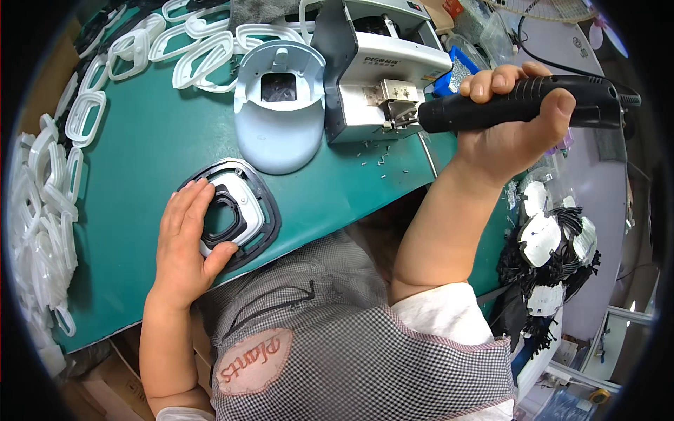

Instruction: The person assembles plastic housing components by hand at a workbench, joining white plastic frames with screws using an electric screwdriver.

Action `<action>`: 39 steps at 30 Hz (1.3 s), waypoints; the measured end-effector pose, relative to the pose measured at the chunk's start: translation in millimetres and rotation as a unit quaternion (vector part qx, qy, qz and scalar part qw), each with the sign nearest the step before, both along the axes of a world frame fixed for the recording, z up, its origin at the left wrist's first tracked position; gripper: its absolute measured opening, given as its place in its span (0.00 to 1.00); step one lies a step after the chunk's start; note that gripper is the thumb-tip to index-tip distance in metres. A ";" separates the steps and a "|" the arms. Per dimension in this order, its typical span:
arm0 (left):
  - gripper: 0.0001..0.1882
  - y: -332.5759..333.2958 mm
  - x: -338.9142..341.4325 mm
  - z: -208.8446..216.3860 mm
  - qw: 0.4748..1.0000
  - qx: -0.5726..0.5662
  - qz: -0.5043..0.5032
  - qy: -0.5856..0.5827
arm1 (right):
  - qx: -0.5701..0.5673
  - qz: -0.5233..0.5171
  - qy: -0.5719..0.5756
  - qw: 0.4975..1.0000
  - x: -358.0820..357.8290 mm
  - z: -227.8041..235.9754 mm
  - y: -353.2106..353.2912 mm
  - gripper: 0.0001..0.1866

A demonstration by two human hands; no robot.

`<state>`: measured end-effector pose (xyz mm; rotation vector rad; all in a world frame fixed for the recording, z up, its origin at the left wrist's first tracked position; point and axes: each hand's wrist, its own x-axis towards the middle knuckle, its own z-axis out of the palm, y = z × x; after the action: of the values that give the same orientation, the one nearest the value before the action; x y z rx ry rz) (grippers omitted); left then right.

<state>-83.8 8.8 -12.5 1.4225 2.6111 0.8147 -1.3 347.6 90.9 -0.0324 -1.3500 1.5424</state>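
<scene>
Your left hand point(184, 242) lies flat, fingers spread, pinning the white housing point(235, 207) in its black jig on the table point(140, 154); no screw visible in it yet. Your right hand point(516, 116), fingers clamped on the black screwdriver point(519, 104), has its tip at the screw feeder point(382, 70), so driving looks still to do.

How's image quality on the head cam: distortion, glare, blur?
Head view: strong fisheye, the green table edge bows and black vignette fills the corners. Light is even and soft; mild sheen on the white housing. Left hand on the framed part and right hand gripping the black screwdriver are sharp; the rim clutter softens.
</scene>
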 end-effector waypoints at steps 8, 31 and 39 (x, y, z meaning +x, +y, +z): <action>0.37 -0.7 -0.8 -1.0 1.000 0.004 -0.004 0.009 | 0.010 -0.036 0.003 0.999 -6.3 -5.0 0.9 0.28; 0.37 -2.9 -0.2 -4.1 1.000 0.022 0.009 0.004 | 0.010 -0.060 -0.046 0.997 27.5 -71.4 -41.7 0.30; 0.35 -4.7 3.0 4.2 0.998 0.056 0.020 0.025 | -0.049 0.081 0.074 0.993 32.8 -59.1 -47.5 0.30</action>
<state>-80.8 4.1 -8.4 1.4404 2.6769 0.9579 31.5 300.1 31.8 0.1305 -1.1814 1.7115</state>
